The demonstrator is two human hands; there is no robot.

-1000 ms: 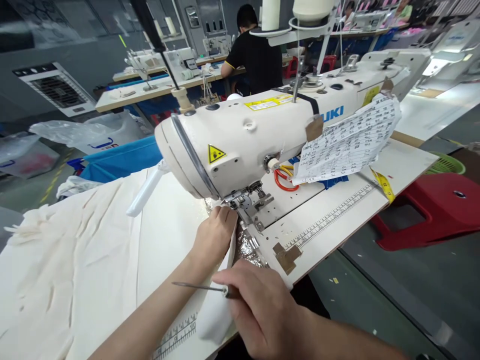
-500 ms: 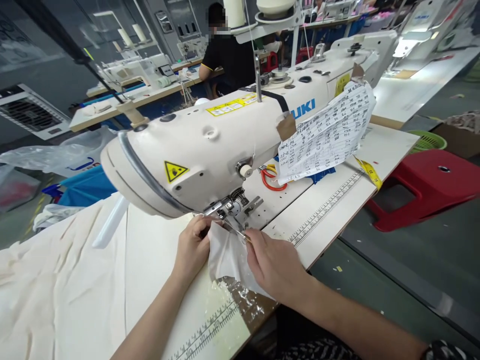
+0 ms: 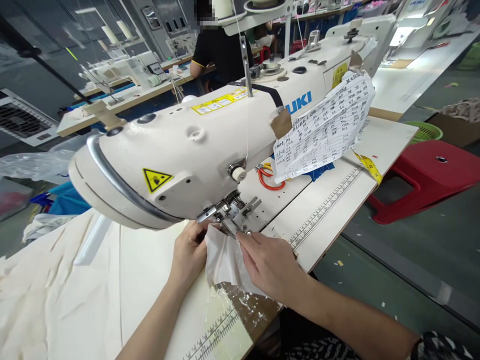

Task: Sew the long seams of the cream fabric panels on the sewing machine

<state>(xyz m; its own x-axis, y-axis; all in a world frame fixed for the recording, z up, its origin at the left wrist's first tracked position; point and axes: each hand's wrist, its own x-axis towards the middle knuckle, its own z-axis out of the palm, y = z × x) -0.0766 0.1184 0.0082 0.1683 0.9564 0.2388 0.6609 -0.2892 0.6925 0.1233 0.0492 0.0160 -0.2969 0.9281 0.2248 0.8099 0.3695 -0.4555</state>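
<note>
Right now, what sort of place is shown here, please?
Probably a sewing workshop: a large sewing machine fills the middle, another machine stands on a bench behind it, and thread cones stand nearby.

machine head (image 3: 176,150) overhead, hanging paper (image 3: 326,127) rightward, open tabletop (image 3: 296,215) beside ruler (image 3: 327,207)

— What is being held here?
— You pinch the left edge of a thin, white, slightly see-through piece of cloth (image 3: 221,262) with your bare left hand (image 3: 188,255); your bare right hand (image 3: 270,262) covers its right side.
— And how does it lie?
— It is creased in soft folds. Its upper edge is near the silver metal presser foot (image 3: 227,223); its lower part spreads toward you.
</note>
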